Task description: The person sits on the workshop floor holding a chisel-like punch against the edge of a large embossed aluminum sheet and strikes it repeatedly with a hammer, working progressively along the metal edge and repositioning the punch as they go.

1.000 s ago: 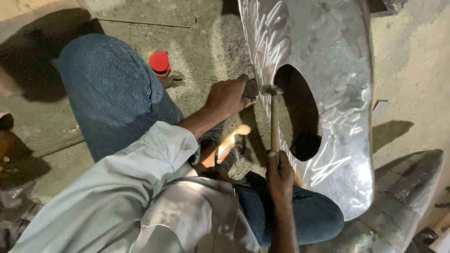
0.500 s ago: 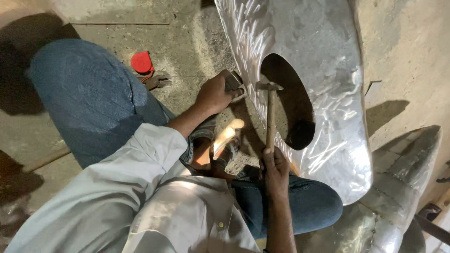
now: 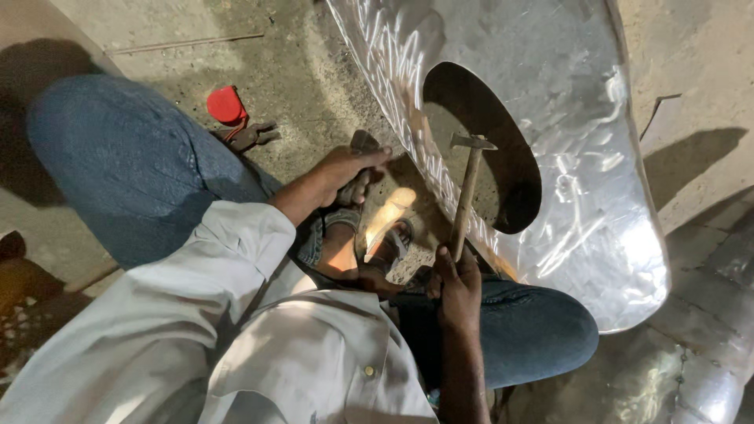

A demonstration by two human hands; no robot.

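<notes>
Centrally, right hand [image 3: 458,286] gripped wooden-handled steel hammer [image 3: 468,191] w/ head at oval hole in shiny sheet-metal panel [image 3: 550,118]; left hand [image 3: 345,171] closed on small dark metal block [image 3: 363,145].

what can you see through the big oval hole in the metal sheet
Through the oval hole in the metal sheet there is mostly dark shadow with a patch of gritty floor. The hammer head, held by the right hand, sits in front. Anything deeper is hidden.
</notes>
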